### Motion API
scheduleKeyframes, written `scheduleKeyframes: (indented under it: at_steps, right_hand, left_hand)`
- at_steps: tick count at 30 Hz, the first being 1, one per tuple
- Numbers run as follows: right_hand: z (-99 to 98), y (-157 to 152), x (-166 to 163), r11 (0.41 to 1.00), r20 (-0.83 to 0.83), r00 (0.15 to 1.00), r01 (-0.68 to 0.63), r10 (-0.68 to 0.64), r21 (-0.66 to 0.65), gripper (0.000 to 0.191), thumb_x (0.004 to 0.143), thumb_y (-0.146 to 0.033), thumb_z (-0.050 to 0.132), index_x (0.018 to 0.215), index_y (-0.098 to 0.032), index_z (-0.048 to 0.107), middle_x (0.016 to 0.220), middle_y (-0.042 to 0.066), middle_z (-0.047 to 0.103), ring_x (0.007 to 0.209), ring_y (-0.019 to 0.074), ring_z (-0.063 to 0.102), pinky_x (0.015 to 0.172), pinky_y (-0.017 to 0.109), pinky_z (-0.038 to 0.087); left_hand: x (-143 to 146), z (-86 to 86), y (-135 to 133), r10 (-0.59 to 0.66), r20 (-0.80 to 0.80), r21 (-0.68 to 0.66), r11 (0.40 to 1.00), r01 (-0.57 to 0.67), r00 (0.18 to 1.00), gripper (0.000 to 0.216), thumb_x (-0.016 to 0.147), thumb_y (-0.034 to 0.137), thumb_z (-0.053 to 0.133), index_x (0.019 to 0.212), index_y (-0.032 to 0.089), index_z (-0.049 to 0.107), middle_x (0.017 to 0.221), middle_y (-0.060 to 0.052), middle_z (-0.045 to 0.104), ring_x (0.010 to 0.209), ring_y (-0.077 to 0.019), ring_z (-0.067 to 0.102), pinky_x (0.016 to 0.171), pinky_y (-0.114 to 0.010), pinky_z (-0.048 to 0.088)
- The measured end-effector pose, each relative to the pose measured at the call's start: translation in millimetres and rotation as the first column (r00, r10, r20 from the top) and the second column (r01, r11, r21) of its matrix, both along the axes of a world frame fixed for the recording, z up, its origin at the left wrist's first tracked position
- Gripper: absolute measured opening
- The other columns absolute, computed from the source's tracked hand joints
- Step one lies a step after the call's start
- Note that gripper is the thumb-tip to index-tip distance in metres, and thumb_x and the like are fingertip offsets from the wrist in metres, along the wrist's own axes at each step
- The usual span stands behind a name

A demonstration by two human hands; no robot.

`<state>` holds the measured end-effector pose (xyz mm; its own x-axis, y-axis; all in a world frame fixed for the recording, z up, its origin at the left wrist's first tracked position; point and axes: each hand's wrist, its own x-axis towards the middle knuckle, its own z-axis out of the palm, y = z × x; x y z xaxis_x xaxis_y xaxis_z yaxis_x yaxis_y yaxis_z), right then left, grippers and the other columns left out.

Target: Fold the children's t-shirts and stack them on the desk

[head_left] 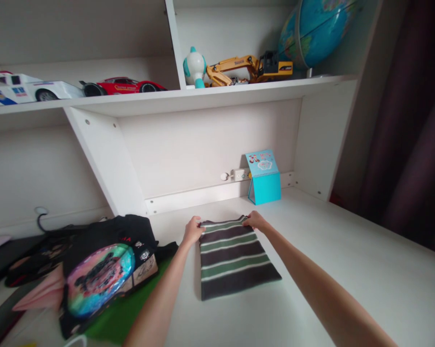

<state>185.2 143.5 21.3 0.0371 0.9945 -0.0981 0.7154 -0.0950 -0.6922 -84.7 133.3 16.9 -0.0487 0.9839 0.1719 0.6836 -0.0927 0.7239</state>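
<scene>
A folded garment with dark, green and white stripes (231, 258) lies flat on the white desk (347, 270). My left hand (192, 231) grips its far left corner with the fingers curled over the edge. My right hand (256, 220) pinches the far right corner in the same way. Both arms reach forward from the bottom of the view.
A pile of dark clothes with a colourful round print (99, 274) lies to the left over a green cloth (130, 308). A blue desk calendar (263, 177) stands at the back. Toy cars (126, 86), a toy excavator (249, 67) and a globe (320, 29) sit on the shelf above.
</scene>
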Motion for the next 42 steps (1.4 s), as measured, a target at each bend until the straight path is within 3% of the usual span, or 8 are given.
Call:
scheduleKeyframes:
  at_steps: [6, 11, 14, 18, 24, 28, 35, 42]
  right_hand:
    - [79.6, -43.0, 13.9, 0.945, -0.152, 0.985, -0.030, 0.084, 0.326, 0.012, 0.080, -0.023, 0.058, 0.085, -0.012, 0.057, 0.083, 0.001, 0.060, 0.076, 0.0137, 0.057, 0.067, 0.025, 0.046]
    - [132.6, -133.0, 8.0, 0.703, -0.165, 0.968, -0.016, 0.188, 0.711, 0.012, 0.080, -0.024, 0.051, 0.090, -0.018, 0.049, 0.087, 0.001, 0.057, 0.076, 0.0123, 0.053, 0.067, 0.023, 0.043]
    - [132.1, -195.5, -8.4, 0.582, 0.033, 0.919, -0.277, 0.394, 0.765, 0.014, 0.078, -0.017, 0.051, 0.091, -0.019, 0.052, 0.082, 0.001, 0.057, 0.072, 0.0121, 0.053, 0.066, 0.023, 0.042]
    - [112.9, -225.6, -14.3, 0.522, 0.173, 0.635, -0.737, 0.753, 0.430, 0.022, 0.082, -0.021, 0.050, 0.103, -0.021, 0.056, 0.092, 0.003, 0.062, 0.080, 0.0137, 0.058, 0.072, 0.024, 0.044]
    - [55.1, -159.7, 16.5, 0.751, 0.312, 0.801, -0.593, 0.511, 0.291, 0.032, 0.084, -0.021, 0.043, 0.113, -0.022, 0.058, 0.116, 0.006, 0.059, 0.107, 0.0214, 0.053, 0.093, 0.033, 0.038]
    - [18.2, -152.9, 28.7, 0.782, 0.382, 0.793, -0.579, 0.474, 0.232, 0.039, 0.087, -0.027, 0.041, 0.124, -0.022, 0.051, 0.130, 0.006, 0.049, 0.122, 0.0230, 0.041, 0.101, 0.036, 0.033]
    - [12.6, -227.5, 11.2, 0.901, 0.606, 0.775, -0.377, 0.180, 0.215, 0.025, 0.084, -0.035, 0.048, 0.093, -0.020, 0.066, 0.088, 0.014, 0.064, 0.086, 0.0294, 0.059, 0.076, 0.043, 0.046]
    - [10.1, -223.1, -24.1, 0.922, 0.464, 0.875, -0.285, 0.138, 0.262, 0.068, 0.079, -0.064, 0.040, 0.138, -0.032, 0.030, 0.144, 0.010, 0.027, 0.129, 0.0421, 0.018, 0.095, 0.062, 0.024]
  left_hand:
    - [2.0, 69.0, -17.2, -0.210, 0.167, 0.108, 0.975, 0.193, 0.964, 0.035, 0.066, 0.015, 0.059, 0.101, 0.013, 0.060, 0.090, -0.005, 0.065, 0.080, -0.0158, 0.061, 0.072, -0.025, 0.046]
    - [-5.4, 126.1, -44.2, -0.411, 0.276, 0.414, 0.867, 0.278, 0.869, 0.039, 0.066, 0.026, 0.062, 0.103, 0.015, 0.055, 0.101, -0.005, 0.061, 0.088, -0.0171, 0.058, 0.081, -0.029, 0.044]
    - [-19.8, 114.8, -53.4, -0.442, 0.137, 0.293, 0.873, 0.390, 0.886, 0.030, 0.066, 0.023, 0.060, 0.095, 0.016, 0.058, 0.094, -0.004, 0.062, 0.089, -0.0181, 0.058, 0.082, -0.031, 0.044]
    - [-33.2, 74.7, -63.6, -0.325, -0.275, 0.007, 0.941, 0.340, 0.905, 0.030, 0.062, 0.007, 0.056, 0.091, 0.015, 0.062, 0.096, -0.007, 0.063, 0.093, -0.0209, 0.058, 0.088, -0.034, 0.041]
    - [19.6, 60.6, -142.3, -0.478, -0.446, -0.032, 0.853, 0.521, 0.756, 0.036, 0.082, 0.025, 0.047, 0.117, 0.021, 0.055, 0.117, -0.007, 0.056, 0.107, -0.0197, 0.052, 0.095, -0.029, 0.036]
    - [47.2, 48.5, -188.3, -0.601, -0.517, -0.203, 0.778, 0.595, 0.610, 0.043, 0.085, 0.038, 0.043, 0.127, 0.027, 0.047, 0.133, -0.008, 0.046, 0.119, -0.0268, 0.044, 0.101, -0.046, 0.028]
    - [35.1, 18.3, -157.6, -0.205, -0.738, -0.019, 0.959, 0.284, 0.643, 0.046, 0.089, 0.023, 0.034, 0.134, 0.024, 0.037, 0.147, -0.010, 0.019, 0.135, -0.0319, 0.010, 0.097, -0.067, 0.009]
    - [43.1, -6.5, -166.8, -0.321, -0.576, -0.078, 0.937, 0.340, 0.752, 0.053, 0.091, 0.044, 0.027, 0.140, 0.025, 0.023, 0.148, -0.011, 0.013, 0.135, -0.0281, 0.011, 0.102, -0.052, 0.021]
